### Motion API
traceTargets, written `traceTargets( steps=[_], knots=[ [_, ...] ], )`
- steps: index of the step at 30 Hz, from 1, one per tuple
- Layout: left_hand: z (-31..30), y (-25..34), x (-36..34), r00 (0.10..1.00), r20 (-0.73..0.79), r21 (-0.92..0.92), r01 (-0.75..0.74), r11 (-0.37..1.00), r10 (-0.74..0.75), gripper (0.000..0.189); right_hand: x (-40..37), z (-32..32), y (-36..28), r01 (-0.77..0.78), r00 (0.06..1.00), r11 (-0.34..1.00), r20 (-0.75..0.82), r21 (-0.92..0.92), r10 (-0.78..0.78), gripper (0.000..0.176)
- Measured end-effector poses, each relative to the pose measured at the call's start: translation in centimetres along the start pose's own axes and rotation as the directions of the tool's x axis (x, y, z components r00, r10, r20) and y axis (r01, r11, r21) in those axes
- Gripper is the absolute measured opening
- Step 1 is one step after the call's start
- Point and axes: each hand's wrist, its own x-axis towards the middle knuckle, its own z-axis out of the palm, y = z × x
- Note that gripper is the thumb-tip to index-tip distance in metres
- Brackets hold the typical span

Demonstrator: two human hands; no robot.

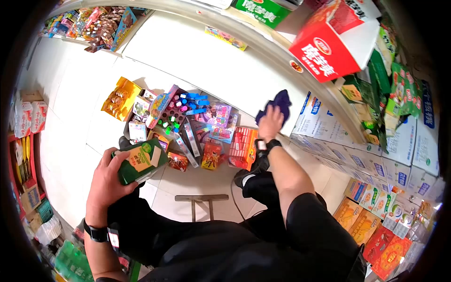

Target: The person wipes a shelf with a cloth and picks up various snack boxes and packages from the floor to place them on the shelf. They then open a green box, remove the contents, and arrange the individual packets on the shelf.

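My left hand (109,181) is wrapped round a dark green box (140,162) with an orange and cream label, held up over the floor on the left. My right hand (271,123) reaches forward to the white shelf board and presses on a bunched dark purple cloth (281,102), its fingers over the near part of it. Between my hands, several boxed goods lie on the floor: a display box of blue, pink and green capped tubes (174,110), a yellow box (120,98) and a red-striped box (243,143).
A flat colourful packet (225,37) lies at the back of the white shelf board (178,51). Above it, an upper shelf carries a red carton (324,47). White cartons (338,122) are stacked on the right. A small stool (202,198) stands between my legs.
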Motion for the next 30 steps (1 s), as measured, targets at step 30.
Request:
traceTargets(
  steps=[30],
  knots=[
    [-0.1,0.7,2.2,0.998,-0.022,-0.027,-0.059,0.998,0.058,0.076,-0.1,-2.0,6.5,-0.109,0.987,0.993,0.122,0.056,0.101,0.058]
  ],
)
